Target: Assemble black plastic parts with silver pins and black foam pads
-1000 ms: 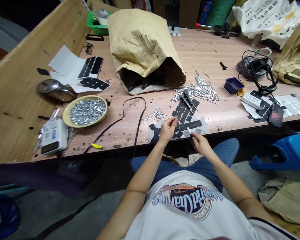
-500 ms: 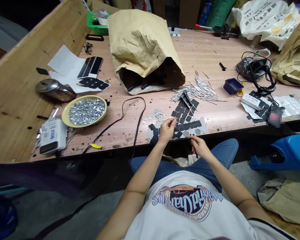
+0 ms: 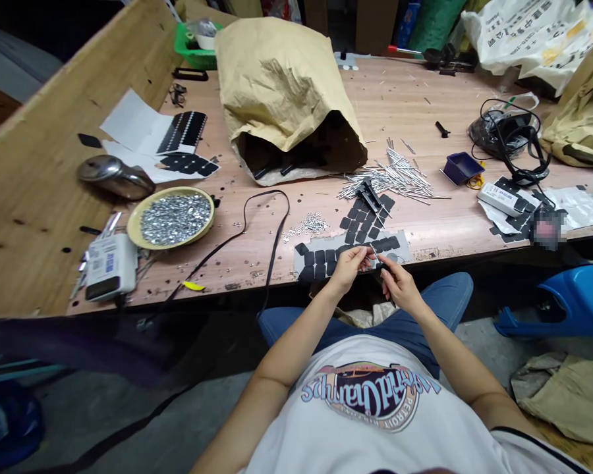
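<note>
My left hand [image 3: 352,266] is closed in a pinch above the front edge of a grey sheet [image 3: 402,247]; what its fingertips grip is too small to name. Close beside it, my right hand [image 3: 399,284] has its fingers curled in. A thin silvery rod [image 3: 374,251] shows at the right fingertips, pointing up between the hands. Something dark shows under the right fingers, mostly hidden. Rows of black rounded pads [image 3: 319,257] lie on the sheet. Just behind are more black pads [image 3: 358,220], a black plastic part [image 3: 369,196] and a heap of thin metal rods [image 3: 400,172].
A large paper bag [image 3: 286,85] lies open towards me. Left stand a bowl [image 3: 134,224] of small metal pieces and a white box [image 3: 109,266]. A black strap [image 3: 275,250] crosses the bench edge. Small metal bits [image 3: 313,224] and a dark blue tray [image 3: 459,169] sit nearby.
My left hand has moved right and slightly down, off the sheet's middle, to meet my right hand. The right hand has risen slightly, and the silvery rod now shows between them.
</note>
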### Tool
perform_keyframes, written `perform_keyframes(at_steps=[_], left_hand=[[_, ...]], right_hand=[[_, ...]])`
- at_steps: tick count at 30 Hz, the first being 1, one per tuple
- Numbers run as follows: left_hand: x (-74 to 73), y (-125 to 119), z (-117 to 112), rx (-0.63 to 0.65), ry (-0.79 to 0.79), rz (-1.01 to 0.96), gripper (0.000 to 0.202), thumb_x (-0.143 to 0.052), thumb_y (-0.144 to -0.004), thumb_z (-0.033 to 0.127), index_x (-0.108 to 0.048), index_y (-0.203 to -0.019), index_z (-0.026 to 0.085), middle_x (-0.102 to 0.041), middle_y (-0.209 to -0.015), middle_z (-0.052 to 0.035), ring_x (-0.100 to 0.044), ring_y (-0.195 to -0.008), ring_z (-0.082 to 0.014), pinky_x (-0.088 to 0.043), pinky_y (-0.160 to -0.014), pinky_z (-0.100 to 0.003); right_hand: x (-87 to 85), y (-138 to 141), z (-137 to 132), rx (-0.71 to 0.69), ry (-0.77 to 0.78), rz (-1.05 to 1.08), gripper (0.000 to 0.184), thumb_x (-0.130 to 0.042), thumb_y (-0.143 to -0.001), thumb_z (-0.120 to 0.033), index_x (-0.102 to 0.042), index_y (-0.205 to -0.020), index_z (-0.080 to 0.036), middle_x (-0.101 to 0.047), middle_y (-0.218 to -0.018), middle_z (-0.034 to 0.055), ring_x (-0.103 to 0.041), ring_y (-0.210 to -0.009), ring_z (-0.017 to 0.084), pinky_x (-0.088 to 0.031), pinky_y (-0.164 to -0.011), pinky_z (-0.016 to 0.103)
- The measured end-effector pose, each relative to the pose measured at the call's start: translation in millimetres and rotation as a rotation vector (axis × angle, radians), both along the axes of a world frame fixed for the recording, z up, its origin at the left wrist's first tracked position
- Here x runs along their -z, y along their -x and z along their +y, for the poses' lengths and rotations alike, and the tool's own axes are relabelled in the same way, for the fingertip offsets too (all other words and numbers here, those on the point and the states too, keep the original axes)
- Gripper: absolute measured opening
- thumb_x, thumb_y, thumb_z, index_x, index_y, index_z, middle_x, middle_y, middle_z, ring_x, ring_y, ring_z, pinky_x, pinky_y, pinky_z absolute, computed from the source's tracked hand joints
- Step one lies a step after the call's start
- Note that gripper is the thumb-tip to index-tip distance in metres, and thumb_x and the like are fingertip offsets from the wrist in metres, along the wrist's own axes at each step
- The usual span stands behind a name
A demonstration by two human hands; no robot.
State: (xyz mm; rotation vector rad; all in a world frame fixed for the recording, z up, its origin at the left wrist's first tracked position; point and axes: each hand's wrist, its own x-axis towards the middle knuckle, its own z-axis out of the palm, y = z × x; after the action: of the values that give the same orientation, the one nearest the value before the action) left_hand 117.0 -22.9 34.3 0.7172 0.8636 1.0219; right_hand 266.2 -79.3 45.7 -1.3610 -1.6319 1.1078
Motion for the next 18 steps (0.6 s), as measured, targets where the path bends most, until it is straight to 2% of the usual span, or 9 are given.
perform_keyframes(at_steps=[4,10,12,14,16,18], left_hand=[[-4.2,-4,-3,-0.059,-0.001,-0.048,0.03,-0.074,-0.065,0.04,-0.067,-0.076,0.013,-0.061,-0.061,0.0003,-0.05,-0.05,-0.0048,-0.036,-0.047,-0.017],[-3.9,-3,-4,-0.175,-0.026,0.027,0.029,-0.078,-0.056,0.037,-0.064,-0.061,0.013,-0.058,-0.052,0.0024,-0.047,-0.047,-0.0038,-0.038,-0.05,-0.018],[-1.9,3,-6,-0.145,-0.036,0.068,0.028,-0.077,-0.057,0.037,-0.063,-0.061,0.013,-0.058,-0.052,0.0024,-0.047,-0.046,-0.0043,-0.038,-0.05,-0.019],[1.5,11,-10,-0.076,-0.053,0.124,0.027,-0.075,-0.059,0.038,-0.063,-0.063,0.014,-0.058,-0.053,0.0023,-0.048,-0.046,-0.0054,-0.039,-0.049,-0.019],[5.9,19,-17,-0.012,-0.08,0.209,0.025,-0.072,-0.063,0.038,-0.063,-0.065,0.015,-0.059,-0.054,0.0019,-0.051,-0.047,-0.0071,-0.04,-0.049,-0.02],[9.7,25,-26,0.054,-0.13,0.321,0.02,-0.069,-0.067,0.035,-0.064,-0.067,0.015,-0.061,-0.057,0.0012,-0.054,-0.05,-0.0086,-0.042,-0.052,-0.022]], right_hand=[[-0.6,3,1,-0.033,-0.037,-0.01,0.039,-0.041,-0.092,-0.035,-0.05,-0.128,-0.024,-0.051,-0.067,-0.0042,-0.043,-0.04,0.003,-0.04,-0.037,0.015],[-1.1,5,-2,-0.079,-0.084,-0.092,0.037,-0.039,-0.093,-0.034,-0.051,-0.127,-0.026,-0.057,-0.09,0.0026,-0.046,-0.043,0.003,-0.046,-0.042,0.019],[-1.1,1,-3,-0.137,-0.098,-0.155,0.037,-0.038,-0.093,-0.034,-0.051,-0.127,-0.026,-0.059,-0.093,0.0034,-0.05,-0.048,0.005,-0.05,-0.048,0.022],[-1.6,-5,2,-0.193,-0.172,-0.258,0.035,-0.038,-0.094,-0.034,-0.054,-0.124,-0.025,-0.06,-0.093,0.0044,-0.058,-0.062,0.011,-0.054,-0.062,0.027],[-2.7,-11,20,-0.187,-0.291,-0.395,0.034,-0.037,-0.094,-0.032,-0.057,-0.121,-0.024,-0.062,-0.097,0.0069,-0.061,-0.083,0.017,-0.053,-0.077,0.033],[-3.8,-18,54,-0.13,-0.4,-0.558,0.035,-0.035,-0.094,-0.026,-0.057,-0.121,-0.021,-0.061,-0.106,0.0107,-0.059,-0.096,0.021,-0.051,-0.084,0.036]])
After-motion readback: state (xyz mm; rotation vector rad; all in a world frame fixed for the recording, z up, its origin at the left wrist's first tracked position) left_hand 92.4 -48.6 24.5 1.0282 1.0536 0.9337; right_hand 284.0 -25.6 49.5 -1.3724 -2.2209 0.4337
